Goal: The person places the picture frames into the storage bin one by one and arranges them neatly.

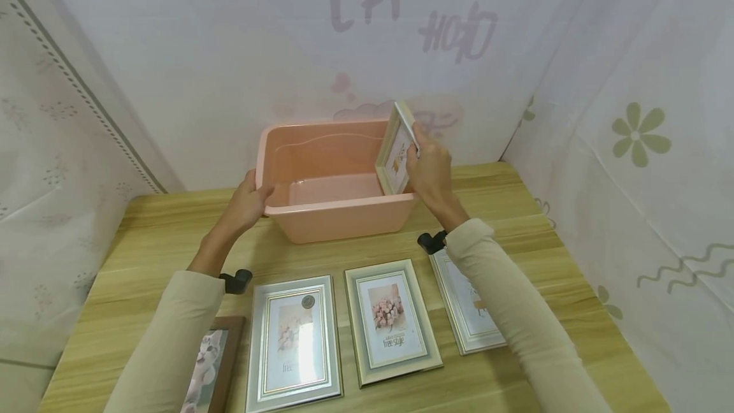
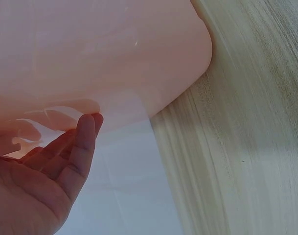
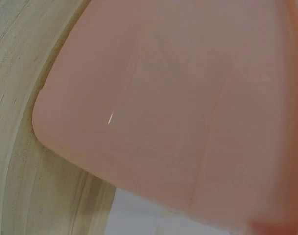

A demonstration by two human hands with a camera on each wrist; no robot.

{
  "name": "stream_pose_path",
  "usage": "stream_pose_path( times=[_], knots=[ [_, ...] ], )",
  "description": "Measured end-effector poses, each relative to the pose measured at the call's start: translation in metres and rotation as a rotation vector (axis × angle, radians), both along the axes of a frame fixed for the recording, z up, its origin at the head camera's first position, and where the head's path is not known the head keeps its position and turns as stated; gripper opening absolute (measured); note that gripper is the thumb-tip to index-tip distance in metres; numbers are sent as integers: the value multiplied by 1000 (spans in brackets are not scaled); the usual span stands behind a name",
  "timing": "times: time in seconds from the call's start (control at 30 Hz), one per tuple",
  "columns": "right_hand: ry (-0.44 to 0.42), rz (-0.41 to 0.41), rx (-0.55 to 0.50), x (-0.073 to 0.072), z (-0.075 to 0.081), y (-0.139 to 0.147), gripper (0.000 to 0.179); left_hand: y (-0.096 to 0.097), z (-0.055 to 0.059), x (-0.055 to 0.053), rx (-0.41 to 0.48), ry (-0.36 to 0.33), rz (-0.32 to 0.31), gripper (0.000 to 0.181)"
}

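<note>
A pink plastic basin (image 1: 344, 222) stands at the back of the table. My left hand (image 1: 243, 204) grips its left rim, thumb over the edge. In the left wrist view, the left hand's (image 2: 56, 171) fingers lie against the outer wall of the basin (image 2: 104, 54). At the basin's right end, my right hand (image 1: 431, 167) holds a light-coloured picture frame (image 1: 393, 158) by its right edge. This frame is tilted up on end, its lower part inside the basin. The right wrist view shows only the basin's outer wall (image 3: 153, 107); the right hand is hidden there.
Across the front lie a brown frame with a cat picture (image 1: 215, 362), a silver frame (image 1: 295, 343), a cream frame (image 1: 392, 320) and another silver frame (image 1: 467, 301) partly under the right arm. A patterned cloth (image 1: 229, 50) hangs behind the wood-grain table (image 1: 510, 209).
</note>
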State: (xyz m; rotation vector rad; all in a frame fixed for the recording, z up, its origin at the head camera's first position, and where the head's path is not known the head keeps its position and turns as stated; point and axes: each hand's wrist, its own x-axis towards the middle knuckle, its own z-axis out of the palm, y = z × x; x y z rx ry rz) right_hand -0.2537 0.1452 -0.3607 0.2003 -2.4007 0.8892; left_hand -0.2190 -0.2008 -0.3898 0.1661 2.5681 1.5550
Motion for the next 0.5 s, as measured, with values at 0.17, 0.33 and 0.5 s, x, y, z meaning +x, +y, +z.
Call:
stream_pose_path(
  times=[0.17, 0.33, 0.5],
  knots=[
    [-46, 5, 67, -2, -4, -5, 46, 0, 1, 1, -14, 2, 4, 54],
    [-80, 9, 107, -4, -7, -7, 47, 1, 1, 0, -19, 1, -1, 54],
    [-107, 27, 149, -6, -6, -9, 45, 0, 1, 0, -4, 5, 12, 54]
  ],
)
